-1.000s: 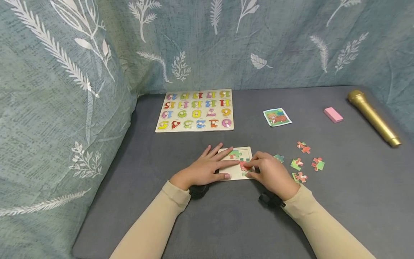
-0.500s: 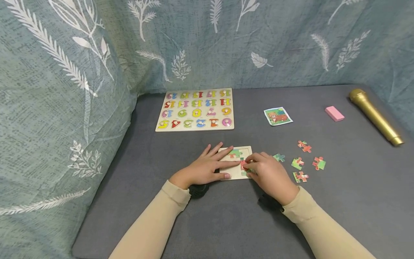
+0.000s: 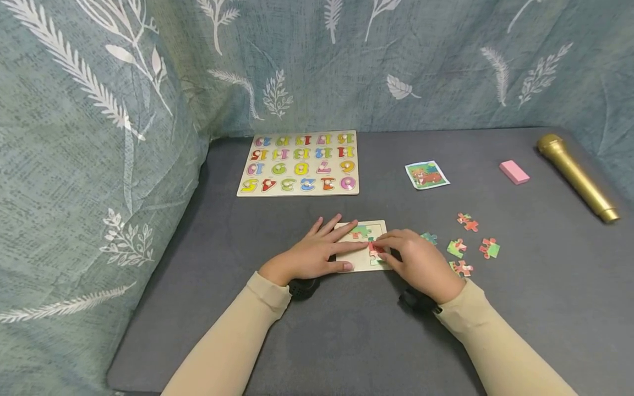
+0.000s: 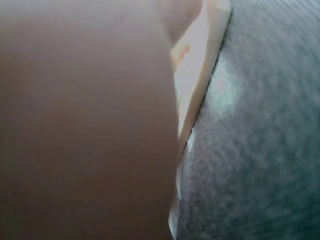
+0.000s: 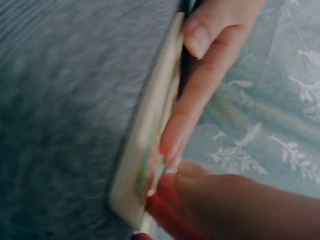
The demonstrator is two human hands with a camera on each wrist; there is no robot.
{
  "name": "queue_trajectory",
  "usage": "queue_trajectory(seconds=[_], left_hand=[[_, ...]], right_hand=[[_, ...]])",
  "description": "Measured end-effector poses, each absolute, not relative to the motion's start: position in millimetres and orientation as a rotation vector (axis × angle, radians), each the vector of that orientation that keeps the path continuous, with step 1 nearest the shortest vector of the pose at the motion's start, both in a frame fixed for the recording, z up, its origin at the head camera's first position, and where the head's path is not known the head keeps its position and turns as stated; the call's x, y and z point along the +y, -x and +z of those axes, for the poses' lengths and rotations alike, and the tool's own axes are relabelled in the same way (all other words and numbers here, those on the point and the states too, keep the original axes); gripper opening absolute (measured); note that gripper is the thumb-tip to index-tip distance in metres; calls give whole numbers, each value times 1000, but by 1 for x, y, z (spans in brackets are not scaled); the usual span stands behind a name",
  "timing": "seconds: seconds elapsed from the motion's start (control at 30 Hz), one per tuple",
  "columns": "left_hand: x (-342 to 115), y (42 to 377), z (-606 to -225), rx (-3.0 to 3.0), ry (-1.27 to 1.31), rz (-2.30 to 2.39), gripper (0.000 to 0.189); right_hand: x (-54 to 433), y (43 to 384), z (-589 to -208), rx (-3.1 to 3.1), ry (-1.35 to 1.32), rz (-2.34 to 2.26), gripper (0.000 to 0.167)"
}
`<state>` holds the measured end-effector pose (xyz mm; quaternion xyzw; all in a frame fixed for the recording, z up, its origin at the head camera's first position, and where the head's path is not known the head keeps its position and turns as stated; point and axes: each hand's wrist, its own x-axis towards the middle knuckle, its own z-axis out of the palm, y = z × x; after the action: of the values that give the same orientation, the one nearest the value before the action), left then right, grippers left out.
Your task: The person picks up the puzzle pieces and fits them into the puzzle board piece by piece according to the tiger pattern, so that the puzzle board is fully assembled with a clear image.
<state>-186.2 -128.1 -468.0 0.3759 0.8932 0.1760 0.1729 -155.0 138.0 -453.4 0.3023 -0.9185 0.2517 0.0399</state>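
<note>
My left hand lies with spread, straight fingers across a small wooden puzzle board, its index fingertip touching a red and green jigsaw puzzle piece. My right hand pinches that piece between thumb and fingers at the board's right side; the fingers partly cover it. A green jigsaw piece lies at the top of the board, partly under a left finger. In the right wrist view, the right fingertips and left index finger meet over the board. The left wrist view mostly shows blurred skin beside the board's edge.
Several loose jigsaw pieces lie right of the right hand. Farther back are a number puzzle board, a bear picture card, a pink block and a gold microphone. Patterned cloth hangs behind the grey table.
My right fingers have shifted slightly about the red and green jigsaw piece. The left hand keeps its place on the board. The view has tilted a little.
</note>
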Motion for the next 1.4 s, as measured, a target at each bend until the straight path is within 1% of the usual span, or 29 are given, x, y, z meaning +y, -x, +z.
queue_trajectory(seconds=[0.07, 0.13, 0.3, 0.6, 0.87, 1.07, 1.2, 1.27, 1.4], left_hand=[[-127, 186, -467, 2534, -1061, 503, 61], [-127, 187, -466, 2534, -1059, 507, 61], [-126, 188, -467, 2532, -1066, 508, 61], [-126, 188, -467, 2544, -1059, 503, 63], [-122, 186, -466, 2558, -1054, 479, 65], [-122, 186, -466, 2554, -1040, 490, 64], [-125, 185, -467, 2552, -1029, 492, 62], [-126, 185, -467, 2550, -1031, 495, 61], [-125, 185, -468, 2544, -1040, 511, 60]], right_hand=[[139, 156, -455, -2802, -945, 767, 21], [140, 158, -456, -2795, -964, 757, 18], [142, 157, -455, -2784, -983, 706, 17], [146, 160, -457, -2752, -917, 709, 30], [147, 161, -462, -2756, -953, 773, 39], [147, 164, -463, -2813, -921, 916, 35], [145, 166, -466, -2825, -928, 984, 29], [144, 166, -467, -2823, -938, 966, 31], [144, 164, -466, -2806, -934, 869, 41]])
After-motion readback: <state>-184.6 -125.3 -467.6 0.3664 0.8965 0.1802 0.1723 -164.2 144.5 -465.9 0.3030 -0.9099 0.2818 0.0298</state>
